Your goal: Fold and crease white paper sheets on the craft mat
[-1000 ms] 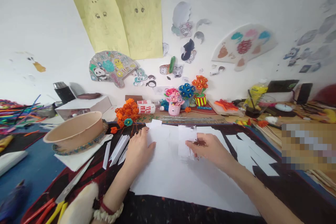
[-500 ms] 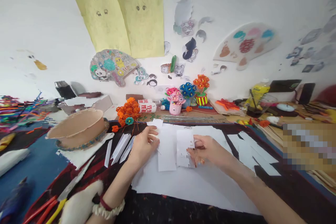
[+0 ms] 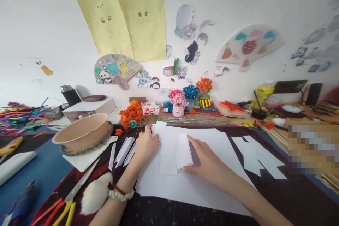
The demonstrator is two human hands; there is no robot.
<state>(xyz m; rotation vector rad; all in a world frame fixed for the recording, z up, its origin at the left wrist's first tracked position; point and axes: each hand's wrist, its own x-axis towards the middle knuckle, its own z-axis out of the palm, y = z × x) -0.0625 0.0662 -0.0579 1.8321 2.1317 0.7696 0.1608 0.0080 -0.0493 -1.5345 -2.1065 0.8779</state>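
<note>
Your right hand (image 3: pixel 200 157) is spanning a small white paper piece (image 3: pixel 183 152), with the thumb sitting at its near end and the fingers at its far end, so you are holding it over the large white sheet (image 3: pixel 196 192). A long paper strip (image 3: pixel 168 157) is lying just to its left on that sheet. Your left hand (image 3: pixel 147 143) is curling loosely near the sheet's left edge, beside the far end of the strip; whether it is gripping anything, you cannot tell from here. By the look of it, some work is already standing finished: several narrow folded strips (image 3: pixel 124 152) are lying left of your left forearm, on the dark mat (image 3: pixel 212 215). The piece under your right hand is apparently only partway shaped. More seems to be waiting, since flat paper pieces (image 3: pixel 254 155) are lying on the right, apparently unfolded.
</note>
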